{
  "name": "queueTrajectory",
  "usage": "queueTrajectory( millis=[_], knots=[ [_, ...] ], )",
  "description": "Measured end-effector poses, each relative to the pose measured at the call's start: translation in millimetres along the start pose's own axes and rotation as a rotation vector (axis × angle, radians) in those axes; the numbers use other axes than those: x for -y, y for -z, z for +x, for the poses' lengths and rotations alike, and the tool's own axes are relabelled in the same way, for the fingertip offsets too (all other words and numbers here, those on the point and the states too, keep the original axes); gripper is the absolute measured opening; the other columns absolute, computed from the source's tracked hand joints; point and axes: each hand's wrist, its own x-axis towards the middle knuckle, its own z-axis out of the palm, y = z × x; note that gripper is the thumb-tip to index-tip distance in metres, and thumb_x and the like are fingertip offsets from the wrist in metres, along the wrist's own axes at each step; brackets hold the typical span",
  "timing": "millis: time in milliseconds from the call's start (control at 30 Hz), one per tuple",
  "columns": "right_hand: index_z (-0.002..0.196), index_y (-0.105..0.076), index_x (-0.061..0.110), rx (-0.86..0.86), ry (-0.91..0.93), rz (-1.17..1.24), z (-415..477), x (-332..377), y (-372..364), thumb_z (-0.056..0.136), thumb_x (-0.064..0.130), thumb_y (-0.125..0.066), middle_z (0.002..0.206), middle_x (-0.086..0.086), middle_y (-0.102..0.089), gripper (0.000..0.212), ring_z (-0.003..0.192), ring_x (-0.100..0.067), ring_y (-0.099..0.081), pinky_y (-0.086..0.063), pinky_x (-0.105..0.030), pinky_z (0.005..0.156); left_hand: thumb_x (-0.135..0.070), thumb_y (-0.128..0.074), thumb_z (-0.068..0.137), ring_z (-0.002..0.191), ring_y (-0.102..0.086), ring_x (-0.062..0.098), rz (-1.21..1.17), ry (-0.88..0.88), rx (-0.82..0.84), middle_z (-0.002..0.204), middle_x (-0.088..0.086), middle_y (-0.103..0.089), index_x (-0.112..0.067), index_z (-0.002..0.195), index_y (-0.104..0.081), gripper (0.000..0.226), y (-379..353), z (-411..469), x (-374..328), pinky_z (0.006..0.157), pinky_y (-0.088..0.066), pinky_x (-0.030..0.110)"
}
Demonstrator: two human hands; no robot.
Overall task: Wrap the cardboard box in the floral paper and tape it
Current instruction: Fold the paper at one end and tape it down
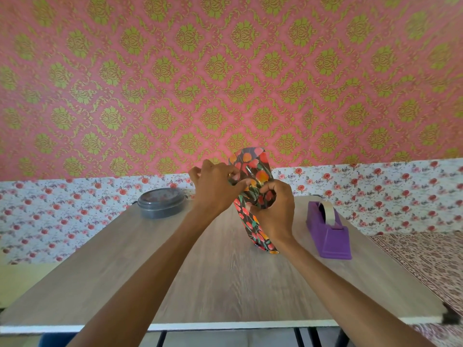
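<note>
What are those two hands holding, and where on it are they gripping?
Both hands hold the box in floral paper, stood on end on the table. The left hand pinches the paper near its upper end; the right hand grips its middle.

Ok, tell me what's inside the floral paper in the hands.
Not visible. The floral paper stands on the table, covering whatever it wraps; the left hand and right hand hide its middle. No cardboard shows anywhere, so a box inside is only presumed.

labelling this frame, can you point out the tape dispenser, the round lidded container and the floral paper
tape dispenser (330, 233), head view, on its purple sloped body
round lidded container (161, 202), head view, on the middle of its grey lid
floral paper (251, 160), head view, on the upper part above the hands
</note>
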Motion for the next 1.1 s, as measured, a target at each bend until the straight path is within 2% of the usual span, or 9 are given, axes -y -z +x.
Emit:
queueTrajectory(
  millis=[133,300,400,500,633,767,933,1000,1100],
  knots=[
    [0.075,-0.053,0.029,0.034,0.017,-0.025,0.1,-1.2,-0.5,0.052,0.018,-0.087,0.091,0.005,-0.058,0.043,0.086,-0.005,-0.048,-0.036,-0.013,0.064,-0.044,-0.070,0.085,0.108,-0.052,0.024,-0.196,0.048,0.059,0.072,-0.017,-0.056,-0.028,0.092,-0.074,0.018,-4.4,8.9,5.7,0.079,-0.015,0.035],
    [0.076,-0.054,0.030,0.022,-0.015,-0.023,3.1,-0.3,-3.0,0.052,0.016,-0.087,0.091,0.005,-0.057,0.043,0.083,-0.002,-0.049,-0.037,-0.016,0.061,-0.038,-0.070,0.087,0.116,-0.043,0.024,-0.213,-0.039,0.038,0.097,-0.014,-0.061,-0.032,0.099,-0.071,0.014,-6.2,4.6,-0.2,0.085,-0.019,0.036],
    [0.085,-0.055,0.027,-0.018,-0.029,0.001,0.7,1.2,-3.0,0.054,0.016,-0.087,0.094,0.008,-0.055,0.046,0.084,-0.008,-0.052,-0.045,-0.025,0.065,-0.042,-0.074,0.083,0.123,-0.037,0.021,-0.250,-0.007,-0.138,0.125,-0.003,-0.048,-0.031,0.122,-0.059,0.043,-10.4,-3.5,-0.5,0.096,-0.026,0.038],
    [0.100,-0.050,0.026,-0.057,-0.063,-0.008,-2.1,3.7,-1.5,0.054,0.034,-0.087,0.100,0.008,-0.055,0.060,0.091,-0.018,-0.057,-0.052,-0.040,0.070,-0.047,-0.083,0.072,0.133,-0.032,0.019,-0.546,0.155,-0.327,0.138,-0.004,-0.029,-0.025,0.144,-0.032,0.091,-21.8,-22.2,1.4,0.102,-0.031,0.036],
    [0.126,-0.042,0.027,-0.064,-0.125,-0.004,-1.2,3.3,-0.1,0.052,0.060,-0.082,0.113,0.007,-0.056,0.090,0.104,-0.021,-0.059,-0.054,-0.047,0.081,-0.042,-0.087,0.067,0.137,-0.035,0.018,-0.871,0.461,0.041,0.153,0.000,-0.027,-0.033,0.153,-0.007,0.118,-45.4,-39.8,1.2,0.106,-0.039,0.039],
    [0.141,-0.037,0.024,-0.023,-0.128,-0.077,0.4,0.4,5.1,0.052,0.062,-0.083,0.123,0.004,-0.053,0.108,0.117,-0.020,-0.051,-0.050,-0.044,0.093,-0.039,-0.081,0.077,0.129,-0.049,0.014,-1.104,0.534,0.334,0.130,-0.017,-0.054,-0.035,0.139,-0.037,0.076,-62.4,-31.3,7.4,0.098,-0.043,0.040],
    [0.118,-0.054,0.037,0.177,-0.100,0.043,7.8,-3.6,24.2,0.058,0.046,-0.090,0.116,0.007,-0.046,0.070,0.116,-0.013,-0.045,-0.044,-0.033,0.097,-0.036,-0.077,0.081,0.116,-0.055,0.009,-1.150,0.528,0.370,0.116,-0.018,-0.062,-0.034,0.131,-0.046,0.059,-65.6,-24.2,1.3,0.103,-0.043,0.045],
    [0.113,-0.050,0.049,0.305,-0.205,0.221,11.9,-1.9,37.6,0.071,0.037,-0.086,0.121,0.014,-0.051,0.056,0.116,-0.005,-0.050,-0.041,-0.029,0.100,-0.037,-0.072,0.087,0.122,-0.053,0.010,-1.176,0.474,0.414,0.124,-0.017,-0.060,-0.036,0.134,-0.045,0.055,-64.9,-26.5,0.4,0.103,-0.043,0.043],
    [0.125,-0.053,0.037,0.434,-0.305,0.447,17.4,-8.4,51.5,0.087,0.026,-0.074,0.124,0.013,-0.064,0.044,0.117,-0.002,-0.058,-0.043,-0.037,0.108,-0.050,-0.059,0.091,0.133,-0.043,0.007,-1.256,0.371,0.489,0.146,-0.016,-0.045,-0.039,0.146,-0.033,0.063,-66.2,-32.9,-4.0,0.109,-0.036,0.043]
  ],
)
